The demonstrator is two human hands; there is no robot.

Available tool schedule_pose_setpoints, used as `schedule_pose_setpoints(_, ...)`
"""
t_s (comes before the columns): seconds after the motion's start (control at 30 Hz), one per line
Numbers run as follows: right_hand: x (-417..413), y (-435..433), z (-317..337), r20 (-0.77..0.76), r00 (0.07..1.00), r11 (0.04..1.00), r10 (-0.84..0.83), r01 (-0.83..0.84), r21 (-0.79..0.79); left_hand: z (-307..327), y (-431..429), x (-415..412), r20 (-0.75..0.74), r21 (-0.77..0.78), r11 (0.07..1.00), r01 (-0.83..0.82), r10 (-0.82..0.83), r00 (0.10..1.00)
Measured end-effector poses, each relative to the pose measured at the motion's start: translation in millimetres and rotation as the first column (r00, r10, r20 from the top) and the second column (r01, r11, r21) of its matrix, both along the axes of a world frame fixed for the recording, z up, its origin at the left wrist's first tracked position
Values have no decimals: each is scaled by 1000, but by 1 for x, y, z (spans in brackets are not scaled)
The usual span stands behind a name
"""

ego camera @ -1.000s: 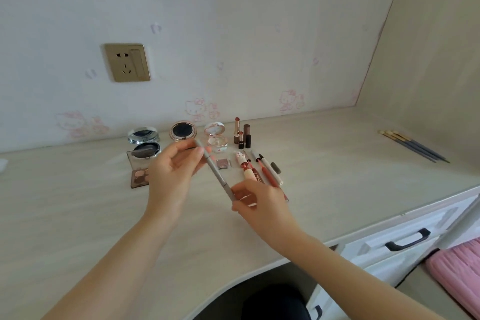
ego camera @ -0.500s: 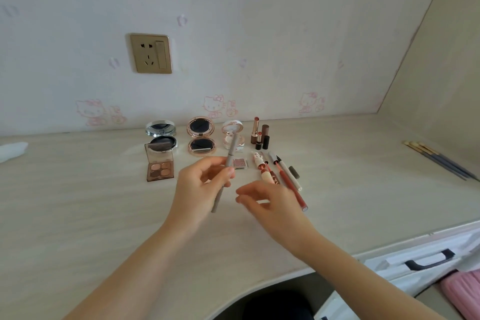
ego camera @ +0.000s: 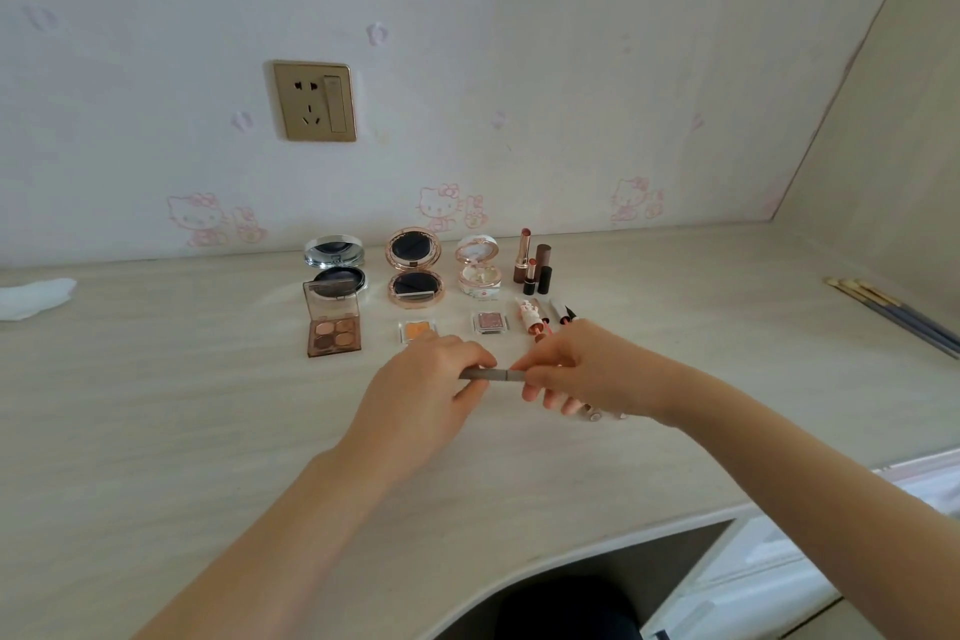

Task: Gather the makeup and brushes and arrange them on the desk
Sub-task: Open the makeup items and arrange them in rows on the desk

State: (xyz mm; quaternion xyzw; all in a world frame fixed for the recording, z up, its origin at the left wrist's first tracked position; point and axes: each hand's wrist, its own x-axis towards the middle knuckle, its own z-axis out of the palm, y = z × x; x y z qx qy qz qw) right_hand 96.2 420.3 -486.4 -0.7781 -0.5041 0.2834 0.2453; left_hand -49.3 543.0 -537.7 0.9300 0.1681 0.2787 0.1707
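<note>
You're holding the grey pencil (ego camera: 492, 374) level now, not upright, with your left hand (ego camera: 415, 392) and right hand (ego camera: 584, 369) both pinching it.

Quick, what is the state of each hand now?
Left hand: holding the grey pencil.
Right hand: holding the same pencil's other end.

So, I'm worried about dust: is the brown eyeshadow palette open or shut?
Open. The eyeshadow palette has its clear lid standing up, and its four pans show.
</note>
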Motion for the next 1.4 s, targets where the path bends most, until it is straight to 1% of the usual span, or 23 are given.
schedule_pose_setpoints(0.03,0,1,0,98,995,1000,27,-26,-12,0,-1,0,4,56,998,-14,14,1000)
schedule_pose_setpoints(0.1,-2,5,-6,314,947,997,75,-81,9,-2,-1,0,-3,206,978,-20,21,1000)
schedule_pose_setpoints(0.17,-4,7,-15,457,886,993,74,-107,47,-7,0,1,-7,312,950,-15,18,1000)
schedule_pose_setpoints(0.23,-4,8,-27,569,822,990,30,-101,94,-10,1,2,-11,354,935,-21,26,1000)
schedule_pose_setpoints(0.3,-4,6,-41,623,782,977,-5,-130,171,-11,-1,1,-19,370,928,-37,48,999)
schedule_pose_setpoints(0.37,-8,4,-52,628,777,950,-39,-166,264,-14,-4,1,-33,356,933,-51,67,997)
schedule_pose_setpoints(0.47,-11,-1,-70,679,719,888,-150,-204,412,-21,-3,0,-3,327,943,-67,72,997)
schedule_pose_setpoints(0.53,-12,-3,-81,682,704,837,-199,-240,492,-25,-3,0,25,332,940,-72,67,997)
schedule_pose_setpoints(0.6,-15,-5,-88,673,707,797,-215,-271,539,-29,-2,0,37,361,929,-84,75,996)
schedule_pose_setpoints(0.73,-19,-7,-92,668,703,766,-243,-283,577,-27,3,-5,27,410,906,-104,102,994)
schedule_pose_setpoints(0.8,-18,-8,-92,654,708,763,-268,-258,593,-25,8,-7,25,409,907,-105,103,994)
schedule_pose_setpoints(0.9,-17,-9,-92,628,716,759,-304,-216,614,-27,12,-8,21,374,925,-63,60,998)
schedule_pose_setpoints(1.0,-18,-10,-92,593,716,750,-369,-148,645,-29,11,-8,1,368,929,-39,41,999)
schedule_pose_setpoints(1.17,-18,-14,-89,530,722,735,-445,-43,677,-27,12,-11,12,333,937,-106,108,994)
schedule_pose_setpoints(1.3,-17,-12,-89,478,732,712,-484,12,702,-23,7,-11,88,186,972,-142,128,988)
schedule_pose_setpoints(1.4,-17,-11,-88,400,782,702,-478,66,709,-24,4,-7,148,171,974,-151,126,981)
